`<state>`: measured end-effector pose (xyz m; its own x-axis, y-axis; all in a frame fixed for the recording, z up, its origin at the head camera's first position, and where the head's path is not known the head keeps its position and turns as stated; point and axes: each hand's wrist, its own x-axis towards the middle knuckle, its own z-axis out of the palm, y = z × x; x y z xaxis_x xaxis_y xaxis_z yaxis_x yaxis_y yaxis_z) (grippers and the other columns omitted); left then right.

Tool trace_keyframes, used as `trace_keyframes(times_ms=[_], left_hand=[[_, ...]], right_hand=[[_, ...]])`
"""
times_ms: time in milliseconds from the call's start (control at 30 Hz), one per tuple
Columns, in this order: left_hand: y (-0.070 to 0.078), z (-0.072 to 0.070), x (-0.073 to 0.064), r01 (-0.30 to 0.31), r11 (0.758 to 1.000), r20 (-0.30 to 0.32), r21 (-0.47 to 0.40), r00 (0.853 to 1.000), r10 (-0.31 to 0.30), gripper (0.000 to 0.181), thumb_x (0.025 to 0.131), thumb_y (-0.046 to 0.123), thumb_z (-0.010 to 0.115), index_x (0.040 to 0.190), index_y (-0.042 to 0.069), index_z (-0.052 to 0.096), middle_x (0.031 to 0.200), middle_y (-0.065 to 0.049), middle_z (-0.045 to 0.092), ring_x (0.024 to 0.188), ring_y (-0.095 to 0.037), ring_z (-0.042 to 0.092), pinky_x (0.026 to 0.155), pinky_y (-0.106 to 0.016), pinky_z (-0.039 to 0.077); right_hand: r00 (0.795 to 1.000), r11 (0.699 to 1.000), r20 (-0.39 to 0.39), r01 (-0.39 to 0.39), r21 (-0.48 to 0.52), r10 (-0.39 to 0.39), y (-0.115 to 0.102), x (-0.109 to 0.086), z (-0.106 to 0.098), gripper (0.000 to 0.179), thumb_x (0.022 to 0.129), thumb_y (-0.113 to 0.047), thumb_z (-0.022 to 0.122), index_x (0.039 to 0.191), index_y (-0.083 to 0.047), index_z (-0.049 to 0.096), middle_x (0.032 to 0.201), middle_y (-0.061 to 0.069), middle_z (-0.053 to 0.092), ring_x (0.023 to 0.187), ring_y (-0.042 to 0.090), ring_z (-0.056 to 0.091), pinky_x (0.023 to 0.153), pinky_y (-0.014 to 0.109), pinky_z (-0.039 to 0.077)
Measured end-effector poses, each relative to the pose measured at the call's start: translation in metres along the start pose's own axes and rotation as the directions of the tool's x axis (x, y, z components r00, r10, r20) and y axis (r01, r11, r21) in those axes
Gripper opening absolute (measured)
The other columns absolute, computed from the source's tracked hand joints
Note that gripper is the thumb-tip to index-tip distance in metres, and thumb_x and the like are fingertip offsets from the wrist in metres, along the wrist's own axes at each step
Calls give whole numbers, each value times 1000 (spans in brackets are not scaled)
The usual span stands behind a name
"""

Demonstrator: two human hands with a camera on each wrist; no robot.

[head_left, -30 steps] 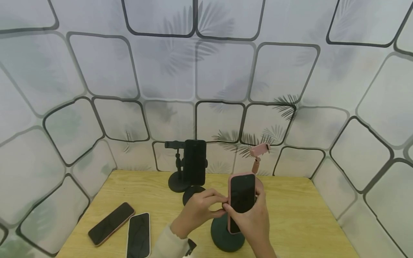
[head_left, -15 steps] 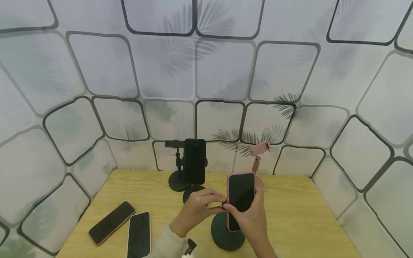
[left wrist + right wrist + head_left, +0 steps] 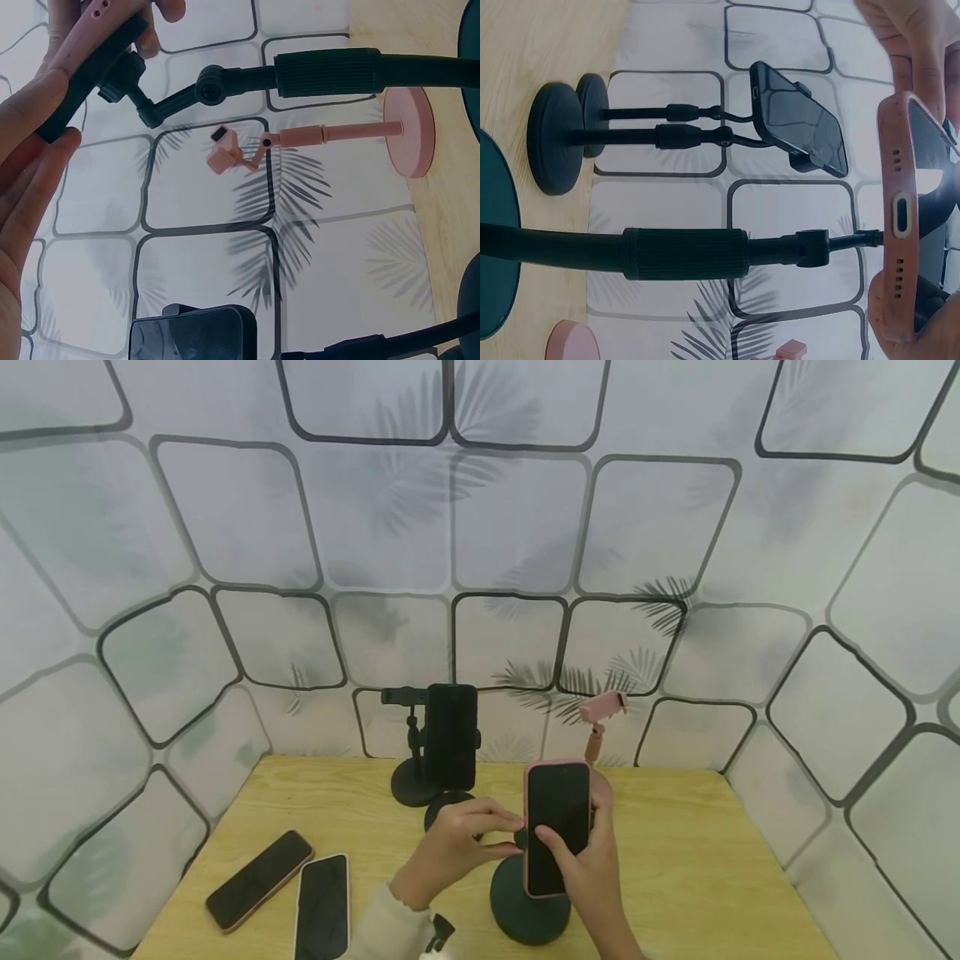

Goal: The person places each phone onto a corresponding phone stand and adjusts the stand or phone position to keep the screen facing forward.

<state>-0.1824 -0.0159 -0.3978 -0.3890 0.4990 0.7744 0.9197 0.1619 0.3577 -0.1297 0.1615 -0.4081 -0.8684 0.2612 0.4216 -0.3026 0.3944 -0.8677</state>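
My right hand [image 3: 596, 860] holds a phone in a pink case [image 3: 557, 827] upright at a dark green phone stand [image 3: 528, 910]. Its thumb lies over the dark screen, while the fingers reach behind the far edge. My left hand [image 3: 461, 843] pinches the end of the stand's clamp [image 3: 521, 837] at the phone's left edge. In the left wrist view, the green clamp [image 3: 79, 94] lies along the pink case, between left thumb and fingers. The right wrist view shows the phone's bottom edge [image 3: 900, 217] with its charging port. Part of the clamp is hidden behind the phone.
Behind, a black stand bears a black phone [image 3: 451, 735], beside another black stand [image 3: 415, 783]. A pink stand [image 3: 603, 706] stands behind the right hand. Two phones lie at left, one in a pink case [image 3: 258, 881], one white-edged [image 3: 322, 906]. Patterned walls enclose the wooden table [image 3: 697, 868].
My right thumb has shifted from the phone's left edge onto its screen, uncovering the green clamp end. The phone has moved slightly left. My left hand stays nearly in place.
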Motion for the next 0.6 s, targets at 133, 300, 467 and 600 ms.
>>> trace_keyframes(times_ms=[133,300,467,600], left_hand=[[-1,-1,0,2,1000,-6,-11,1000,-2,28,61,3,83,87,5,75,86,-4,71,78,-11,68,70,-8,49],[-3,0,-1,6,1000,-14,-30,1000,-6,30,61,2,83,90,5,74,88,-6,72,80,-13,69,72,-10,50],[-6,1,-2,17,999,-35,-28,999,-18,34,60,1,83,92,5,73,90,-7,73,83,-13,69,78,-14,51],[-6,2,-4,64,996,-42,-60,997,-67,31,62,1,82,92,4,72,91,-7,73,83,-14,69,76,-13,52]], right_hand=[[1000,1000,-14,1,-3,-1,0,0,2,65,80,-5,72,134,-7,37,119,6,53,99,-1,51,81,22,48],[1000,1000,-30,4,-13,-4,0,0,5,65,80,-6,72,134,-7,37,122,6,52,101,-2,50,81,20,48],[996,997,-64,50,-54,-53,5,-1,10,66,79,-6,74,134,-6,37,123,6,52,103,-3,48,82,18,46],[992,995,-90,85,-54,-90,6,-1,13,65,77,-4,74,132,-5,39,120,7,53,101,-2,48,81,17,44]])
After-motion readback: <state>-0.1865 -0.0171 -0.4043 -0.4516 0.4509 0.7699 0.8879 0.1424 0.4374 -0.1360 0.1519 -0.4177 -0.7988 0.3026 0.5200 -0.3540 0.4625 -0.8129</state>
